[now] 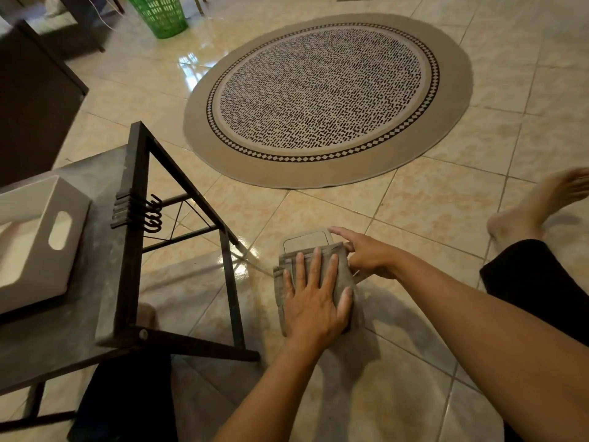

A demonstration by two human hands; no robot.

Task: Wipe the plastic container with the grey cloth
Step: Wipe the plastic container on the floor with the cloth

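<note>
A folded grey cloth lies over a flat clear plastic container on the tiled floor. Only the container's far end shows beyond the cloth. My left hand presses flat on the cloth, fingers spread. My right hand rests at the container's right edge, fingers touching its rim and the cloth's corner, steadying it.
A low black-framed table stands to the left with a white bin on it. A round patterned rug lies ahead, a green basket farther back. My bare foot and dark-clothed leg are at the right.
</note>
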